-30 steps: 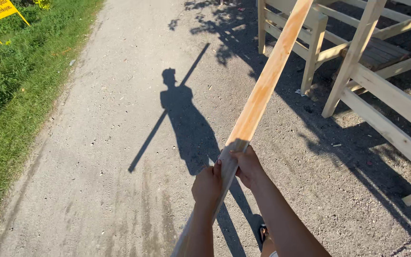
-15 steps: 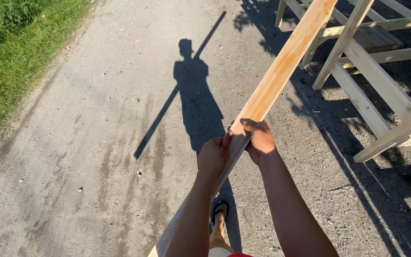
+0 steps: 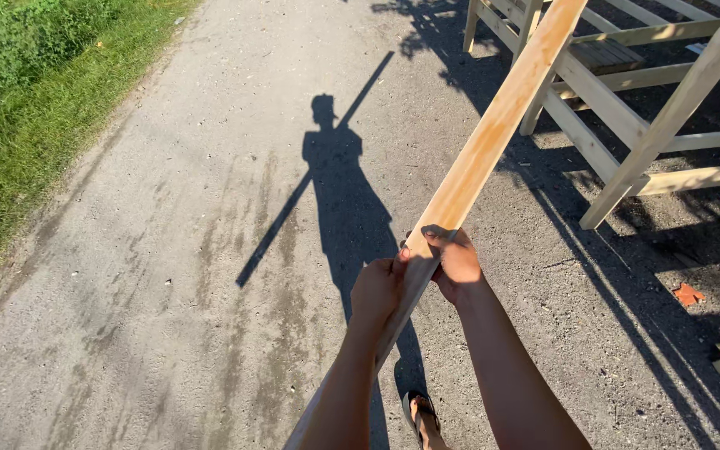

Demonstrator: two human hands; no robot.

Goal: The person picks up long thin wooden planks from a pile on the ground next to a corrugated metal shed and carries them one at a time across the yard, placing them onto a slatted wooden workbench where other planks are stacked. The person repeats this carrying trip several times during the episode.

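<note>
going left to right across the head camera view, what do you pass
grass verge → gravel path → shadow of the person → left hand → right hand → wooden frame

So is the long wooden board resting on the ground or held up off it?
Held up, as far as visible: both hands, left hand and right hand, grip the board, which slants upward. Its near end leaves the frame, so cannot tell there.

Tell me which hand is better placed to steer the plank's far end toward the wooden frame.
Probably the right hand: it grips the long wooden plank slightly farther up, on the side facing the wooden frame. The left hand holds just behind, on the path side.
</note>
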